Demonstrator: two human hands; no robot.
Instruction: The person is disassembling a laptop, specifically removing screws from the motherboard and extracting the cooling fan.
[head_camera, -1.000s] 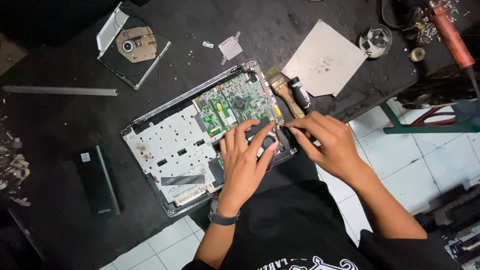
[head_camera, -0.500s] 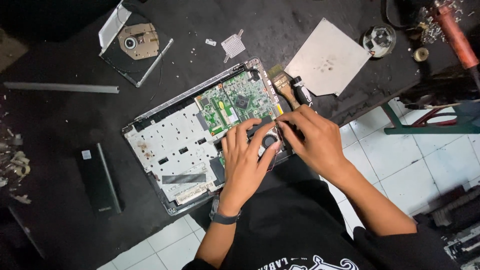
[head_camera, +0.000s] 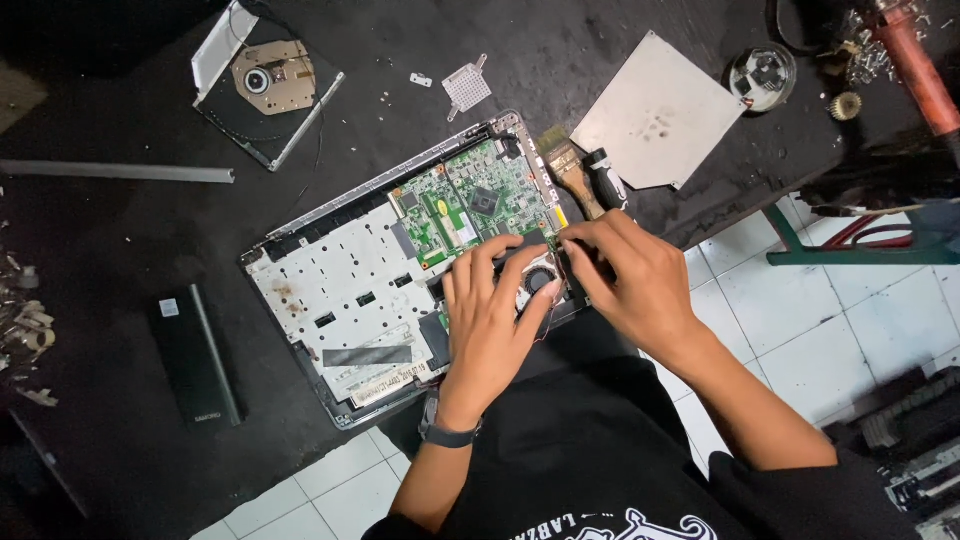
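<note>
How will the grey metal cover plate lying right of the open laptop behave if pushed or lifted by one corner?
The cover plate looks like thin flat sheet, so probably light and apt to flex slightly. It lies flat on the dark table, so a push likely slides it rather than tips it. Lifting its edge may be fiddly.

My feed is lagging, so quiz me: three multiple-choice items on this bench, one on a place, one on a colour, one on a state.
1. Where does the paintbrush lie?
A. beside the laptop's right edge
B. on the optical drive
C. on the floor

2. What colour is the circuit board?
A. red
B. blue
C. green

3. What state is the laptop in?
A. shut
B. opened up, board exposed
C. fully cased

Answers:
1 A, the brush rests on the table just past the chassis corner.
2 C, the exposed board is green.
3 B, left hand and right hand work at the bare cooling fan.
</note>
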